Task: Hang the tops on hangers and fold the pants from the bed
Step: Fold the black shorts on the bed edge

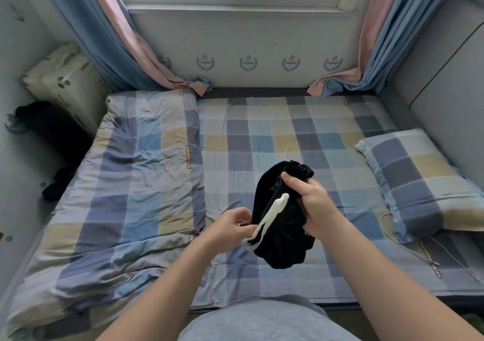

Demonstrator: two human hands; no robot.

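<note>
Black garment (282, 225), bunched up, held in the air over the lower middle of the bed (262, 136), centre of frame. Has a white strip (269, 217) running down its left side; top or pants, cannot tell from the bundle.

Progress: early, by the look of it. Garment is neither folded nor on a hanger. No hanger in view, no folded stack in view. More dark clothing (57, 186) lies at the left edge of frame beside the quilt (136, 173), plus a dark heap (44, 123) higher up against the left wall, so probably more items left. Likely step now: opening the bundle out to find its shape.

Hands: right hand (311, 196) is clenched around the gathered upper part of the garment, thumb on top, carrying its weight, forearm coming in from lower right. Left hand (230, 225) is lower and to the left, fingers pinching the bottom end of the white strip, forearm coming in from lower left. Pillow (424, 181) at right, untouched.
</note>
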